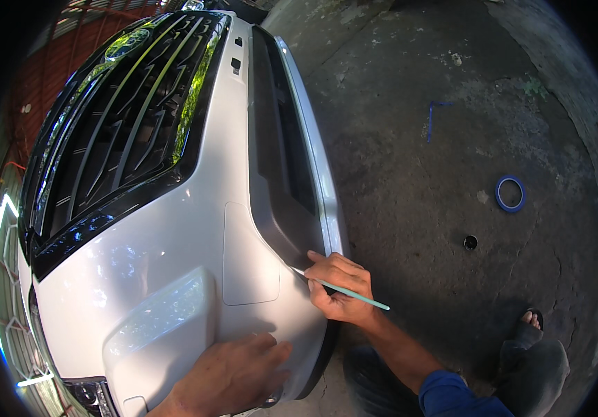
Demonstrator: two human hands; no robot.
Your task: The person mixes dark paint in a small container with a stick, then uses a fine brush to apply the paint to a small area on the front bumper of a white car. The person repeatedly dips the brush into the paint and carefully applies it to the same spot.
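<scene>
My right hand (343, 286) pinches a thin paintbrush with a teal handle (363, 299). Its tip end points up and left, at the corner where the white bumper (243, 229) meets the dark grey lower trim (281, 226). The brush tip is too small to make out clearly. Lower down, my left hand (233, 372) lies over the bumper with its fingers stretched out and holding nothing. Beside it is a raised white block-shaped part (163, 316) of the bumper. A thin square outline (252, 257) marks a panel between that part and the trim.
A black grille (132, 111) fills the car's front at upper left. On the concrete floor (410, 187) lie a roll of blue tape (499, 194), a small round black container (470, 242) and a bent blue strip (431, 121). My sandalled foot (532, 321) is at lower right.
</scene>
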